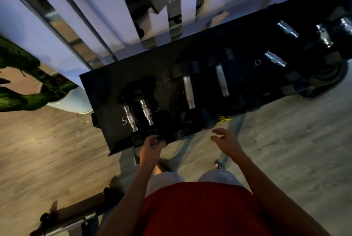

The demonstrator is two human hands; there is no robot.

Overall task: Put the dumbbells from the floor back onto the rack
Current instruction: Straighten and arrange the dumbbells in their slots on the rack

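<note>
Black rack (114,87) is seen from above, running slantwise from lower left to upper right, set against a pale wall (99,7) with mirror strips.

Dumbbells are all noted on the rack:
- Two small dumbbells, (130,116) and (146,112), are laid side by side at the left end, each with a chalk-white "5" beside it.
- Two larger dumbbells, (188,92) and (222,80), are laid parallel at mid-rack, their black heads set in the rack's slots.
- Further dumbbells are seen towards the right end, only their shiny handles clear: (276,58), (288,29), (324,36). Their heads are lost in the dark.

Left hand (151,144) is held at the near edge of the rack, just below the small pair. Its fingers are curled over something dark there. Whether that is a dumbbell head or the rack's lip cannot be told, as the frame is blurred.

Right hand (224,140) is held in the air just short of the rack's near edge, below the mid-rack pair. Its fingers are spread and loosely bent, and nothing is held.

Pale plant pot (72,104) stands on the wooden floor (47,150), just beside the rack's left end. A dark green plant (22,64) is rooted in it, its leaves spilling out to the left.

A small yellow item (224,119) is glimpsed at the rack's near edge and cannot be identified.
</note>
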